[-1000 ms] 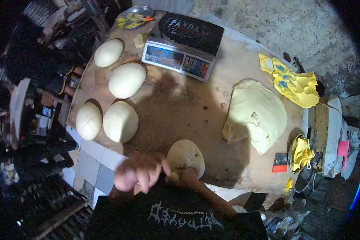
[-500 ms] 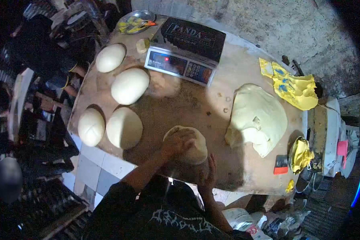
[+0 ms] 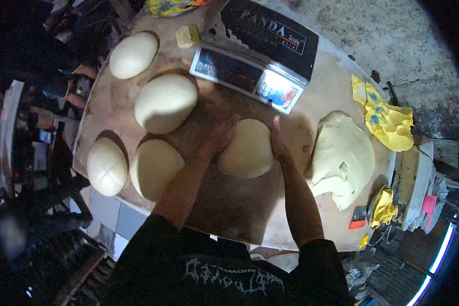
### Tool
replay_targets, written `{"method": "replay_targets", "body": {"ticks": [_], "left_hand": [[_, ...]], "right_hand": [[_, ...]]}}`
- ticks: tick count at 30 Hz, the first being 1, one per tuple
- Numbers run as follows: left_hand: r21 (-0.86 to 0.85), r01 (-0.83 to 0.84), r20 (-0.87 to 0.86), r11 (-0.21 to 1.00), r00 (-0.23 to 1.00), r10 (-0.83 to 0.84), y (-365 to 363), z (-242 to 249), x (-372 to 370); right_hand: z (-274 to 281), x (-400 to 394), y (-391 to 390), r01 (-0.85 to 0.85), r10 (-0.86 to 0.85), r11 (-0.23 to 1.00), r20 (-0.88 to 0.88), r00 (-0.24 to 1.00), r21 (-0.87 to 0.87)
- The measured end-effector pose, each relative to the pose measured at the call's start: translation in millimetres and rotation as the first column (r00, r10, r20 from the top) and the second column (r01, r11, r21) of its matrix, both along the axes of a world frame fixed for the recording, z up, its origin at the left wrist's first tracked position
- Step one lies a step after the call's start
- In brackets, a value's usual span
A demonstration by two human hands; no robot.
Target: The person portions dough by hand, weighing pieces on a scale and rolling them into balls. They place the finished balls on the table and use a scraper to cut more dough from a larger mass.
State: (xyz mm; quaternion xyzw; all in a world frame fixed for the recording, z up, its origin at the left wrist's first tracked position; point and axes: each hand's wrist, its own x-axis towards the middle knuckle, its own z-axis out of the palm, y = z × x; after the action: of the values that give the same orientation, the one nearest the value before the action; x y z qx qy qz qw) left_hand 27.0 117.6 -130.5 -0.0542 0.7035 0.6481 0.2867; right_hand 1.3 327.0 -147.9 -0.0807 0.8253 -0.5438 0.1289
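Note:
A rounded ball of dough (image 3: pixel 248 152) lies on the wooden tabletop (image 3: pixel 224 209) between my two hands, below the scale. My left hand (image 3: pixel 223 135) is pressed against its left side, partly in shadow. On the opposite side my right hand (image 3: pixel 278 138) cups the dough with the thumb and fingers pointing toward the scale. Several smooth dough balls rest to the left, the nearest being a shaded dough ball (image 3: pixel 157 162) partly behind my left forearm. A large uncut mass of dough (image 3: pixel 344 153) spreads out to the right of my right forearm.
A digital scale (image 3: pixel 255 46) marked PANDA stands at the back of the table. Near it sits a small dough piece (image 3: pixel 187 36). On the right are a yellow wrapper (image 3: pixel 390 122) and a scraper with a red edge (image 3: pixel 358 218). Another person's hand (image 3: pixel 84 71) shows at far left.
My hands and the dough ball have moved away from me toward the scale. My right hand, apart from the ball before, now touches its right side; my left went from its top to its left side.

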Motion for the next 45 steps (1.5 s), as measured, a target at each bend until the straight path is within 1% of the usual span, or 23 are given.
{"method": "replay_targets", "body": {"ticks": [3, 6, 9, 11, 13, 14, 15, 16, 18, 20, 21, 23, 28, 32, 35, 36, 37, 38, 40, 41, 42, 43, 45], "left_hand": [[-0.133, -0.114, -0.048, 0.984, 0.993, 0.109, 10.8, -20.7, 68.1], [-0.168, -0.125, 0.003, 0.978, 0.992, 0.127, 30.3, -26.3, 146.3], [-0.166, -0.059, 0.046, 0.984, 0.997, 0.067, 54.5, -18.0, 207.4], [-0.153, -0.009, 0.047, 0.988, 0.999, 0.016, 72.2, -7.8, 229.5], [-0.142, 0.016, 0.026, 0.990, 1.000, -0.012, 89.3, -0.8, 230.2], [-0.184, 0.063, -0.057, 0.981, 0.996, -0.074, 101.4, -0.1, 225.0], [-0.229, 0.101, -0.135, 0.968, 0.982, -0.134, 105.8, 0.3, 219.5], [-0.259, 0.164, -0.156, 0.952, 0.965, -0.209, 108.9, 1.2, 206.0], [-0.262, 0.246, -0.145, 0.933, 0.946, -0.290, 105.4, -2.4, 165.2], [-0.241, 0.230, -0.160, 0.943, 0.949, -0.272, 96.6, -17.6, 124.1], [-0.225, 0.189, -0.183, 0.956, 0.955, -0.232, 87.7, -24.4, 102.5], [-0.162, 0.096, -0.202, 0.982, 0.971, -0.128, 59.3, -35.8, 62.5], [0.003, -0.032, -0.233, 0.999, 0.972, 0.032, -12.4, -26.7, 7.1], [-0.026, 0.165, -0.408, 0.986, 0.898, -0.161, -23.8, 0.9, 5.1], [-0.114, 0.002, -0.319, 0.993, 0.947, -0.039, -17.6, -10.9, 16.7], [-0.162, -0.057, -0.286, 0.985, 0.958, 0.009, -12.6, -19.3, 25.1], [-0.216, -0.097, -0.256, 0.972, 0.966, 0.039, -6.4, -28.6, 35.4], [-0.260, -0.100, -0.225, 0.960, 0.974, 0.040, -0.6, -33.6, 48.5], [-0.346, -0.060, -0.162, 0.936, 0.987, 0.004, 13.4, -41.7, 79.9], [-0.376, -0.028, -0.138, 0.926, 0.990, -0.026, 21.4, -44.0, 97.6], [-0.404, 0.015, -0.112, 0.915, 0.992, -0.066, 27.8, -43.0, 114.3], [-0.426, 0.062, -0.087, 0.903, 0.990, -0.109, 36.9, -41.5, 132.7], [-0.457, 0.158, -0.050, 0.875, 0.978, -0.203, 61.5, -38.9, 163.7]], "right_hand": [[22.1, 45.7, 0.0, -0.044, 0.062, 0.996, 0.274, 0.960, -0.071], [-109.3, 87.8, 67.7, -0.316, 0.322, 0.946, 0.337, 0.885, -0.074], [-39.3, 149.3, 87.1, -0.215, 0.152, 0.974, 0.491, 0.858, 0.074], [-79.9, 187.2, 138.8, -0.310, 0.396, 0.906, 0.317, 0.862, -0.288], [-8.9, 230.1, 128.2, -0.094, 0.152, 0.984, 0.431, 0.890, -0.153], [23.0, 237.9, 127.5, -0.200, 0.202, 0.978, 0.016, 0.979, -0.052], [39.3, 243.3, 125.8, -0.256, 0.269, 0.963, -0.393, 0.879, 0.086], [35.5, 251.8, 121.1, -0.263, 0.274, 0.961, -0.399, 0.875, 0.083], [13.9, 273.9, 101.8, 0.058, -0.109, 0.928, -0.121, 0.987, -0.369], [-16.2, 302.7, 80.4, 0.477, -0.358, 0.638, 0.315, 0.879, -0.604], [-33.6, 304.4, 65.9, 0.660, -0.396, 0.423, 0.529, 0.751, -0.621], [-39.9, 304.3, 32.2, 0.750, -0.524, 0.566, 0.553, 0.648, -0.342], [-3.8, 186.0, -42.2, 0.437, -0.418, 0.828, 0.135, 0.899, -0.352], [-2.7, 37.1, -44.0, 0.036, 0.030, 0.993, -0.543, 0.839, 0.112], [33.2, -36.1, -32.1, -0.041, 0.127, 0.961, -0.303, 0.945, 0.275], [26.2, -62.9, -11.2, -0.349, 0.338, 0.913, 0.087, 0.937, 0.210], [13.6, -71.0, 2.3, -0.593, 0.521, 0.804, 0.440, 0.731, 0.034], [-23.1, -49.9, 10.5, -0.593, 0.519, 0.805, 0.444, 0.730, 0.034], [-97.6, 17.6, 22.4, -0.160, 0.166, 0.880, 0.025, 0.986, 0.448], [21.0, 55.2, -23.7, 0.513, -0.491, 0.855, 0.196, 0.849, -0.081], [60.5, 81.5, -3.5, 0.106, -0.130, 0.984, 0.165, 0.978, 0.146], [75.9, 110.4, 25.4, -0.315, 0.246, 0.879, 0.225, 0.943, 0.358], [6.6, 151.2, 79.8, -0.266, 0.195, 0.936, 0.291, 0.937, 0.229]]}}
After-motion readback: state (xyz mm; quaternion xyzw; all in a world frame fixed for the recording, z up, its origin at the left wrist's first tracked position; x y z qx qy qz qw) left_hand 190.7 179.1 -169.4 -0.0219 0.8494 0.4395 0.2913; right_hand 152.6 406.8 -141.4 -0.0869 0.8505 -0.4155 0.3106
